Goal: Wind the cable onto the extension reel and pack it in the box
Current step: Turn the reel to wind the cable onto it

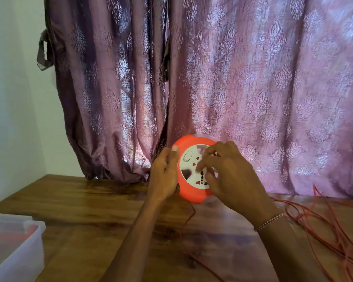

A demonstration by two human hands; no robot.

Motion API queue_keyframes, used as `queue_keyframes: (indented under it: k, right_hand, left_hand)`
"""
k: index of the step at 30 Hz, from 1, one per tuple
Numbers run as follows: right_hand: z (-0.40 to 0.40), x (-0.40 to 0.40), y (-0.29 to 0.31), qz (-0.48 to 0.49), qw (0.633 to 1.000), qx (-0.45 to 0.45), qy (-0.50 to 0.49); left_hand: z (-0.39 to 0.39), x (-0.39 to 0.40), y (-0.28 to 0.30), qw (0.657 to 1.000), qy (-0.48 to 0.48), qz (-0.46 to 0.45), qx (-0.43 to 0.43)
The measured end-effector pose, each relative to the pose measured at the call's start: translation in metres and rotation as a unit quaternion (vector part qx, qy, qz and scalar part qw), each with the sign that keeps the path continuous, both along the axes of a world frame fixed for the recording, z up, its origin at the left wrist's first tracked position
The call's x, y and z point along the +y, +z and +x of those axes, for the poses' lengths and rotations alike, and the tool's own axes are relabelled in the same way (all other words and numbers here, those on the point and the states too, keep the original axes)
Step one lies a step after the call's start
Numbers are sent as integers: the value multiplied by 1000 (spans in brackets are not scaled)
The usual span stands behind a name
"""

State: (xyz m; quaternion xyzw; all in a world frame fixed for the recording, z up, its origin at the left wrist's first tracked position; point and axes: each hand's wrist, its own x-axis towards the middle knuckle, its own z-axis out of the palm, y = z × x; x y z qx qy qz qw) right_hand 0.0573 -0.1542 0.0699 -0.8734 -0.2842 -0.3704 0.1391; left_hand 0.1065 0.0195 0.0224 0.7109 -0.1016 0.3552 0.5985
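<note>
A round orange extension reel (pixel 189 192) with a white socket face is held up above the wooden table (pixel 90 200). My left hand (pixel 164 176) grips its left rim, thumb on the orange edge. My right hand (pixel 230 176) lies over the white face, its fingers curled on the centre and hiding part of the sockets. A thin red cable (pixel 322 226) hangs from the reel's underside and lies in loose loops across the right side of the table. A clear plastic box (pixel 18 247) stands at the table's front left.
A purple patterned curtain (pixel 232 78) hangs right behind the table. A white wall (pixel 12 98) is on the left. Something red shows faintly inside the box.
</note>
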Motion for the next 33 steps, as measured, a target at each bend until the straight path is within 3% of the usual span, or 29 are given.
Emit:
queue_keyframes:
  k: [3, 10, 20, 28, 33]
  right_hand:
    - [1, -2, 2, -54, 997, 45, 38]
    - [-1, 0, 3, -113, 992, 52, -15]
    - [-4, 5, -6, -56, 994, -11, -97]
    - [2, 14, -9, 102, 985, 15, -142]
    - [-4, 8, 3, 55, 994, 1, -96]
  left_hand:
    - [1, 2, 0, 1000, -5, -6, 1]
    - [4, 3, -2, 1000, -5, 2, -2]
    - [5, 1, -2, 1000, 1, 9, -16]
    - [1, -1, 1, 1000, -7, 1, -8]
    - [2, -2, 4, 1000, -10, -8, -10]
